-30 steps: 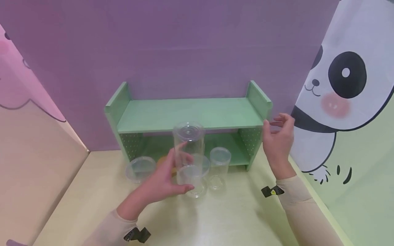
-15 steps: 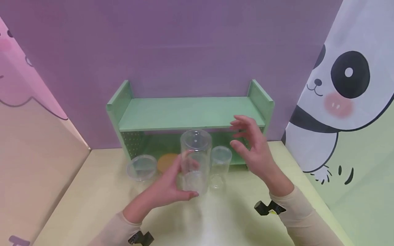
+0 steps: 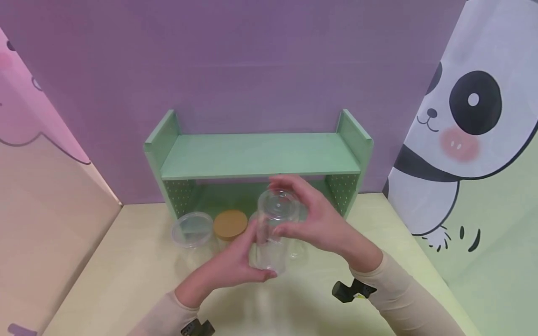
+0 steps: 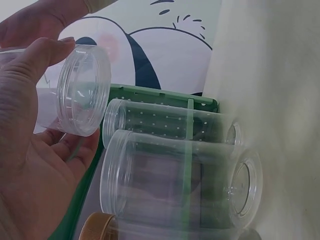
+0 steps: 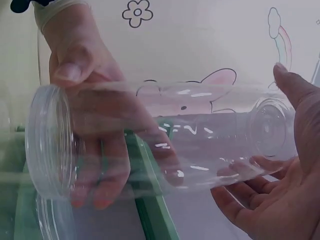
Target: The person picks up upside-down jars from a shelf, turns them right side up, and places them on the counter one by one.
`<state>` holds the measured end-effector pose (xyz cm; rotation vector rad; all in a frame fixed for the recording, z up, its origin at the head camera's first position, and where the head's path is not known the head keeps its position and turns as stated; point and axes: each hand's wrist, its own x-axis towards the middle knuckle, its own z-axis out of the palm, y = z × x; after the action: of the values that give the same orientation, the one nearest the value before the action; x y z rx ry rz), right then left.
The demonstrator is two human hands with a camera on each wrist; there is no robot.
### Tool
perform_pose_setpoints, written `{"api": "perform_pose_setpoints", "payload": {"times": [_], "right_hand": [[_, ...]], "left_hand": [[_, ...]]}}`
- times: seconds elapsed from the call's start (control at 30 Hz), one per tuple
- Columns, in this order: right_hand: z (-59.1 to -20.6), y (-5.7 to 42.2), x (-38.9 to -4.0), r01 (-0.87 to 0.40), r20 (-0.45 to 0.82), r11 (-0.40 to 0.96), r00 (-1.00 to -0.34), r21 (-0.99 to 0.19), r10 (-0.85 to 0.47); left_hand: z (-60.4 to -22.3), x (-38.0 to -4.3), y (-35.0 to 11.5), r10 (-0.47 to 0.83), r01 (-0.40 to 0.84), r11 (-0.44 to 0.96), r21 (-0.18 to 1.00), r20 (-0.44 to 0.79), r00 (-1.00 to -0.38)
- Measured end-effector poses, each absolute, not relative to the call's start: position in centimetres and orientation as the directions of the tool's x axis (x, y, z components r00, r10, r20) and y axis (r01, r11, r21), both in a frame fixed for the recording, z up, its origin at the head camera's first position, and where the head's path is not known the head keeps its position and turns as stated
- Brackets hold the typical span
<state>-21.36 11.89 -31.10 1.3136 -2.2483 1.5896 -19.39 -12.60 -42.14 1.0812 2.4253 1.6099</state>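
Note:
A tall clear jar (image 3: 271, 254) is held above the table, upside down, with its base up and its wide rim end down. My left hand (image 3: 231, 266) grips it near the lower end, thumb in front and fingers behind. My right hand (image 3: 323, 224) holds the upper end, its thumb and fingers around the base. In the right wrist view the jar (image 5: 210, 140) lies between both hands and looks empty. The left wrist view shows the rim end (image 4: 85, 90) beside my left thumb. Whether a lid is on it, I cannot tell.
Behind the hands stand a clear jar (image 3: 193, 229) and a jar with an orange-brown lid (image 3: 230, 224). More clear jars (image 4: 170, 180) are partly hidden by the held one. A green two-level shelf (image 3: 260, 154) stands at the back against a purple wall.
My right hand has come in from beside the shelf's right side and taken hold of the jar's upper end. My left hand has moved slightly right and down with the jar.

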Motion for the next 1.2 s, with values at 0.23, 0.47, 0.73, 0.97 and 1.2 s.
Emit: {"api": "perform_pose_setpoints", "payload": {"times": [0.23, 0.47, 0.73, 0.97, 1.2], "right_hand": [[-31.1, 11.7, -20.8, -0.627, 0.458, 0.119, -0.672, -0.77, -0.582], [-31.2, 12.2, -20.9, -0.65, 0.507, 0.06, -0.643, -0.757, -0.573], [-31.9, 14.0, -21.9, -0.693, 0.583, -0.022, -0.588, -0.72, -0.561], [-33.1, 15.9, -22.7, -0.686, 0.57, 0.003, -0.606, -0.727, -0.555], [-34.3, 17.2, -23.6, -0.725, 0.605, -0.044, -0.537, -0.687, -0.588]], "left_hand": [[-42.5, -19.2, -12.6, 0.584, 0.527, 0.208, 0.824, 0.328, -0.743], [-42.7, -19.1, -13.2, 0.591, 0.506, 0.233, 0.83, 0.292, -0.752], [-41.7, -18.8, -15.0, 0.577, 0.507, 0.312, 0.803, 0.264, -0.773], [-40.8, -18.8, -16.6, 0.548, 0.568, 0.358, 0.741, 0.326, -0.77], [-39.6, -19.2, -18.1, 0.514, 0.587, 0.347, 0.732, 0.375, -0.771]]}}
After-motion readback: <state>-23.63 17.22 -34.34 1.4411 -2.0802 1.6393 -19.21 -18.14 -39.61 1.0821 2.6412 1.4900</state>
